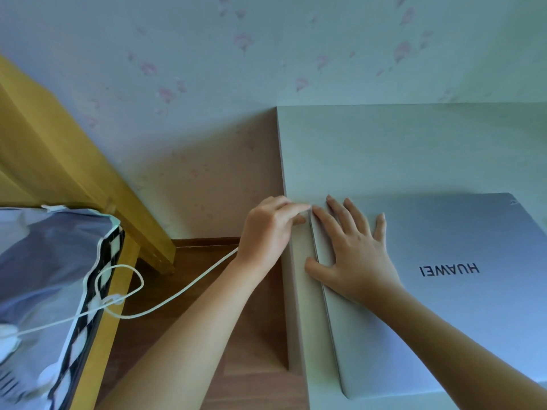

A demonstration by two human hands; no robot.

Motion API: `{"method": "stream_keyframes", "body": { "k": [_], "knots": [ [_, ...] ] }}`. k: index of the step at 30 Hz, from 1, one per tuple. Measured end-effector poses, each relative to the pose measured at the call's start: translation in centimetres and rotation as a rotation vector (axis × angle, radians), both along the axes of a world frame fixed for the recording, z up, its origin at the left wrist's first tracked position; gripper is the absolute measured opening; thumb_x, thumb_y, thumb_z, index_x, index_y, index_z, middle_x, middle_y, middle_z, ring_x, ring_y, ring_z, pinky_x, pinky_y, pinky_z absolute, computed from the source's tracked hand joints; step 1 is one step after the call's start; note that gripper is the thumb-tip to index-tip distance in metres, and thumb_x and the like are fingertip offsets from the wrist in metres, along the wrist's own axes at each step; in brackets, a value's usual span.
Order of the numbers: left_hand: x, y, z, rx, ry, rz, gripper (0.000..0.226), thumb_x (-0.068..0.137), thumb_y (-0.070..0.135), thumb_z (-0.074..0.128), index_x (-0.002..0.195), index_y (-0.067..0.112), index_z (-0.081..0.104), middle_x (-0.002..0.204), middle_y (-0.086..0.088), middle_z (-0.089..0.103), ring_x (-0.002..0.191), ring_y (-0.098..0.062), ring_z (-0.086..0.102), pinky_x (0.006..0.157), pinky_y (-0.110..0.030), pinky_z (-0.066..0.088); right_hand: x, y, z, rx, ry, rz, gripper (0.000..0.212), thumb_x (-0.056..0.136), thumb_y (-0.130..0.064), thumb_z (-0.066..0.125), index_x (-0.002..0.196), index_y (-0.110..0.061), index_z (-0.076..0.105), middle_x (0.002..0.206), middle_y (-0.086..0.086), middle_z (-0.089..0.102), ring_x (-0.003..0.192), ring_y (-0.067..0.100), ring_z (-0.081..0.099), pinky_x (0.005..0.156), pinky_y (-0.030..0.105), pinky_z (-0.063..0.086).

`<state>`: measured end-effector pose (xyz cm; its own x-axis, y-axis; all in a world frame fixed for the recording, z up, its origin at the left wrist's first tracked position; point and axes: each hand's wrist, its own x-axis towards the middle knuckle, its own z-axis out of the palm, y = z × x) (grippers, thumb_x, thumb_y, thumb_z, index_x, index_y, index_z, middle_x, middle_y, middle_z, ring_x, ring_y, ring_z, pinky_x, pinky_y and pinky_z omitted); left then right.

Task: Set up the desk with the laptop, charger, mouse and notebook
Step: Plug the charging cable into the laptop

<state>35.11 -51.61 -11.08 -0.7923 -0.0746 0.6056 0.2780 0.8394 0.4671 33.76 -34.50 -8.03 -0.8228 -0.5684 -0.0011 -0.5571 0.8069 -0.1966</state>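
A closed silver laptop (461,315) lies on the pale desk (399,149), close to the desk's left edge. My right hand (352,250) rests flat on the lid near its far left corner, fingers spread. My left hand (269,229) pinches the plug end of the white charger cable (183,288) against the laptop's left side near that corner; the plug itself is hidden by my fingers. The cable runs left, loops, and ends at a white charger block (7,338) on the bed.
A bed with a yellow wooden frame (97,184) and a bluish cover with a checkered border (44,276) stands at the left. Brown wooden floor (248,362) shows in the gap between bed and desk. A flowered wall (266,48) runs behind both.
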Motion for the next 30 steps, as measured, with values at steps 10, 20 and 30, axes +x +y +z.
{"method": "stream_keyframes", "body": {
  "k": [10,20,30],
  "knots": [
    [1.3,2.8,1.6,-0.411,-0.127,0.121,0.034,0.091,0.016,0.051,0.122,0.011,0.063,0.102,-0.007,0.065,0.095,-0.026,0.062,0.087,-0.040,0.046,0.3,0.1,0.1,-0.152,0.057,-0.105,0.070,0.082,-0.059,0.024,0.143,-0.026,0.031,0.157,-0.001,0.022,0.146,0.019,0.013,0.113,0.059,0.001],
    [-1.3,9.3,1.3,-0.407,-0.346,0.032,0.051,0.093,0.035,0.031,0.130,0.012,0.058,0.137,-0.010,0.055,0.128,-0.025,0.050,0.101,-0.052,0.040,-1.1,4.8,0.4,-0.115,0.217,-0.321,0.049,0.088,-0.036,0.036,0.128,-0.013,0.052,0.139,0.010,0.051,0.132,0.023,0.041,0.102,0.064,0.030],
    [-7.6,18.3,0.8,-0.372,-0.347,-0.084,0.053,0.089,0.037,0.033,0.126,0.013,0.061,0.133,-0.016,0.057,0.123,-0.031,0.054,0.097,-0.051,0.044,-4.9,13.4,0.2,-0.128,0.212,-0.480,0.054,0.091,-0.039,0.025,0.133,-0.014,0.049,0.145,0.008,0.044,0.136,0.024,0.037,0.111,0.059,0.020]
  ]
}}
